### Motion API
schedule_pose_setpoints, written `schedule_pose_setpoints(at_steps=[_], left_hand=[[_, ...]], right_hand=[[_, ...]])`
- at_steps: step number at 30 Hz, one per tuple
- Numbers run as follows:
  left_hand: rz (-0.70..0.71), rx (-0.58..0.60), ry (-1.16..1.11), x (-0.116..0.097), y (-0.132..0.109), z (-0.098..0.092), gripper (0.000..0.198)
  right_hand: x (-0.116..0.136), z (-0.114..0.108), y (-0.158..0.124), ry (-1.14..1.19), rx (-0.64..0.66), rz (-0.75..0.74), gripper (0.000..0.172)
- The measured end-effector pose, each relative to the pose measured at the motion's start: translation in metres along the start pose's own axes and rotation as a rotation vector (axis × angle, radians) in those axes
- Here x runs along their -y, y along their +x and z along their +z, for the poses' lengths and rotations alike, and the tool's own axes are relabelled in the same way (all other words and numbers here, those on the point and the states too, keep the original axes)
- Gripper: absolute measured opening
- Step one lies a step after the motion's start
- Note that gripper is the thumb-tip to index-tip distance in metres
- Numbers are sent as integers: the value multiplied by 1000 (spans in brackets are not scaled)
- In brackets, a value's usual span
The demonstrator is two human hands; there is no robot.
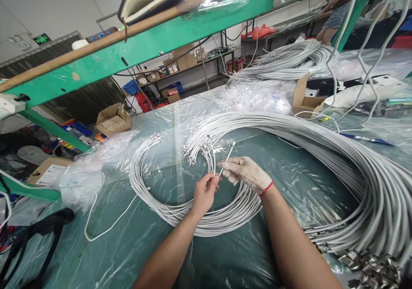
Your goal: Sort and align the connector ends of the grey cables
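My left hand (pixel 205 191), bare, pinches a thin white cable (pixel 214 156) between thumb and fingertips. Close beside it, my right hand (pixel 246 173), in a pale knitted glove with a red cuff edge, has its fingers closed on a white cable end (pixel 230 150) that points up and away. Whether both pieces belong to one cable cannot be made out. Beneath the hands lies a round coil of white cables (pixel 151 201) with metal connectors at its ends. Behind and to the right, a thicker bundle of white cables (pixel 289 128) curves across the table, with metal connectors (pixel 367 263) at the lower right.
Clear plastic film covers the green table (pixel 119 246). A green shelf beam (pixel 154 44) crosses overhead. Another cable heap (pixel 283 65), an opened carton (pixel 309 100) and a blue pen (pixel 367 139) are at the right. A black strap (pixel 41 233) sits lower left. Another person stands far right.
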State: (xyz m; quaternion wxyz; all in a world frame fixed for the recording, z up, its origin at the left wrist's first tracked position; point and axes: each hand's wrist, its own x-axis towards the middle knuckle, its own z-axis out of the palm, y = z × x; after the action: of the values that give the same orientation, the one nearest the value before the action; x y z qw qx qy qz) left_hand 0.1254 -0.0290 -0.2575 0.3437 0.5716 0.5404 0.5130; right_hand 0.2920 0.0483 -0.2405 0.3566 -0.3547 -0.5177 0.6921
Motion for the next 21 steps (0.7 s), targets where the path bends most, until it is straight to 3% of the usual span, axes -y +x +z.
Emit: schedule_pose_setpoints(at_steps=[2, 4, 7, 10, 13, 16, 21], left_hand=[[92, -83, 50, -2, 2, -2, 36], [76, -76, 29, -3, 1, -3, 39], [-19, 28, -24, -1, -2, -2, 47], [-8, 87, -13, 1, -4, 1, 50], [10, 118, 10, 1, -5, 2, 52], [13, 126, 32, 0, -5, 2, 49], [-40, 146, 36, 0, -7, 5, 46]], right_hand=[[-6, 4, 7, 57, -124, 25, 37], [-13, 10, 14, 102, -216, 57, 34], [-20, 20, 21, 161, -223, 63, 36], [-20, 23, 21, 195, -177, 33, 40], [-11, 15, 16, 213, -233, -44, 35], [0, 4, 8, 255, -330, -150, 44], [10, -2, -1, 305, -359, -273, 57]])
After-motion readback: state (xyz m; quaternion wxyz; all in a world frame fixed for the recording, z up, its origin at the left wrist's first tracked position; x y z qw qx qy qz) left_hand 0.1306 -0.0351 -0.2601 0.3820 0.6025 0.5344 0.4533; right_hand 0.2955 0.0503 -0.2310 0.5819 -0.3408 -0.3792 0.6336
